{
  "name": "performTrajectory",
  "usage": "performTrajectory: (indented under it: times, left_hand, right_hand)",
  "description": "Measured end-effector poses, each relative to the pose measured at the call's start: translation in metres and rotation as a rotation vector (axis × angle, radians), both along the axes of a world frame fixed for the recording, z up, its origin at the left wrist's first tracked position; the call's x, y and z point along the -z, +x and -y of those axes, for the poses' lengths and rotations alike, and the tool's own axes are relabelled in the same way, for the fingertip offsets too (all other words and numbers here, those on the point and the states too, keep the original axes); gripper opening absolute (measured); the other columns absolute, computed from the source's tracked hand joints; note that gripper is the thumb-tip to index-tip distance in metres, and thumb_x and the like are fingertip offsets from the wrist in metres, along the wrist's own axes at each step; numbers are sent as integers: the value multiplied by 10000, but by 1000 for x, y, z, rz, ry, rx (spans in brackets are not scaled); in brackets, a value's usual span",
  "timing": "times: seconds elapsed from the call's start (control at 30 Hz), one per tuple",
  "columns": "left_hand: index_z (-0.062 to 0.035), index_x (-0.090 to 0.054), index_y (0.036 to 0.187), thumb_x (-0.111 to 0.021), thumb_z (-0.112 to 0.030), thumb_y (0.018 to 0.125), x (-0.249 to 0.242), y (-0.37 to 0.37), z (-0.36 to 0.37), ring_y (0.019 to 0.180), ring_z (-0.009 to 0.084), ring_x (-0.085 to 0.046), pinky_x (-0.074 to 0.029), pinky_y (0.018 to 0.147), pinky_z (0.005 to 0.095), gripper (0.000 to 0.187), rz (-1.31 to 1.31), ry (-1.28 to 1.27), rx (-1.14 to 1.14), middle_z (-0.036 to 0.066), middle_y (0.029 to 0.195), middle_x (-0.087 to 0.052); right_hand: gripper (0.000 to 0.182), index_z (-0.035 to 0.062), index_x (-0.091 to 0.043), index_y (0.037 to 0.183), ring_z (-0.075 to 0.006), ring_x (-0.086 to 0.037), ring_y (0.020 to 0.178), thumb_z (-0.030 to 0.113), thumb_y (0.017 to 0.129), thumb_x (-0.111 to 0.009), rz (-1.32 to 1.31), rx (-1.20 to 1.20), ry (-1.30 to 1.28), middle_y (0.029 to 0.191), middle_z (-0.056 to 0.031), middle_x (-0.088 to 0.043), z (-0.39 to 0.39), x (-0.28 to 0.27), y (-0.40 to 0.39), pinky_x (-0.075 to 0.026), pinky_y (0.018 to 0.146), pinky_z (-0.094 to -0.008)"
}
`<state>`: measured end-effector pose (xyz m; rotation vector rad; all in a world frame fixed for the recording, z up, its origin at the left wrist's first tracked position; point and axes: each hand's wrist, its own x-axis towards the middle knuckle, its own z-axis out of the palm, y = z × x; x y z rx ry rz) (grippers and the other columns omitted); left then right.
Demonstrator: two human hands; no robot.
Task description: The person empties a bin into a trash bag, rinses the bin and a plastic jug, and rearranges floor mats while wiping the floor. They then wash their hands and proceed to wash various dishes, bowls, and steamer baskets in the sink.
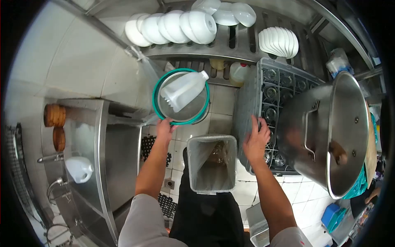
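My left hand [165, 128] is closed on the near edge of a green-rimmed round bucket [157, 108]. A cut white plastic jug [187, 91] lies on its side across the round mesh inside that rim. My right hand [257, 140] has its fingers spread at the side of a grey glass rack [248, 111] that holds several upside-down glasses. Whether the fingertips touch the rack is hard to tell. Between my forearms stands a grey rectangular bin [233, 164] with a clear liner.
A large steel pot [321, 131] rests on its side on the rack at right. White bowls [177, 26] line the slatted shelf above. At left are a steel sink [103, 164], another jug [79, 169] and wooden rounds [54, 115]. Part of a person shows at far right.
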<state>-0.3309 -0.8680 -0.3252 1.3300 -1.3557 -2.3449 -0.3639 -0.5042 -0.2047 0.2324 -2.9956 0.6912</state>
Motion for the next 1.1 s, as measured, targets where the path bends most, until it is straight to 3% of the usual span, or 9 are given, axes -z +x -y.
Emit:
performTrajectory:
  times: [0.07, 0.17, 0.47, 0.57, 0.77, 0.87, 0.93, 1.03, 1.1]
  left_hand:
    - [87, -490, 1036, -460, 10, 818, 30, -48, -11, 669, 309, -657, -555, 460, 275, 233, 93, 16, -16, 208, 915, -618]
    - [43, -458, 989, -463, 16, 779, 87, -113, -9, 621, 297, -615, -607, 514, 379, 212, 13, 215, 24, 173, 882, -539]
    - [86, -478, 1096, -449, -10, 817, 139, -244, 30, 715, 349, -613, -611, 555, 410, 297, 57, 149, -253, 228, 1019, -550]
    - [62, -466, 1175, -449, -36, 849, 159, -262, 59, 803, 344, -606, -613, 592, 406, 341, -141, 159, -60, 213, 1096, -549]
    - [26, -453, 1217, -502, -120, 896, 195, -319, 90, 916, 303, -605, -610, 677, 365, 355, -176, 235, -38, 153, 1167, -552]
    - [-12, -475, 1247, -457, -243, 952, 147, -352, 69, 1027, 324, -587, -590, 759, 362, 375, -115, 69, -80, 115, 1237, -545]
    - [-27, -440, 1311, -469, -289, 956, 210, -392, 109, 1178, 327, -502, -535, 899, 416, 442, -249, 41, 60, 121, 1343, -482]
    - [-60, -445, 1344, -511, -318, 935, 197, -416, 121, 1274, 311, -426, -383, 1068, 459, 488, -797, 615, 632, 120, 1405, -440]
    - [-58, -427, 1367, -530, -394, 908, 263, -440, 146, 1281, 308, -423, -344, 1082, 460, 578, -810, -349, 819, 124, 1407, -442]
  right_hand:
    - [748, 127, -363, 1398, -366, -345, 1198, -65, 703, -564, 44, 36, 34, 1314, -169, -353, 2, 0, -1, -297, 975, -491]
    - [816, 148, -322, 1433, -378, -373, 1154, -97, 683, -534, 39, 92, 56, 1287, -199, -362, 4, 11, -2, -306, 963, -501]
    - [748, 167, -409, 1384, -363, -446, 1073, -76, 689, -538, 35, 122, 115, 1223, -207, -429, 4, 13, -11, -353, 921, -472]
    - [732, 165, -449, 1347, -361, -457, 1059, -87, 667, -543, 32, 141, 113, 1206, -195, -446, 3, 11, -9, -366, 908, -467]
    - [721, 167, -476, 1319, -357, -464, 1043, -110, 656, -537, 46, 150, 132, 1187, -193, -459, 9, 11, -15, -376, 897, -464]
    - [722, 169, -480, 1315, -359, -467, 1047, -115, 653, -540, 35, 145, 167, 1172, -194, -463, 9, 15, -14, -380, 889, -462]
    - [698, 164, -484, 1307, -361, -473, 1042, -112, 668, -540, 34, 141, 184, 1162, -205, -459, 9, 15, -14, -384, 885, -460]
    - [686, 159, -491, 1300, -364, -477, 1035, -114, 672, -533, 36, 122, 213, 1155, -221, -457, 11, 14, -17, -385, 887, -464]
    - [683, 158, -506, 1292, -369, -473, 1047, -120, 669, -521, 45, 116, 231, 1159, -227, -452, 11, 16, -14, -387, 888, -472]
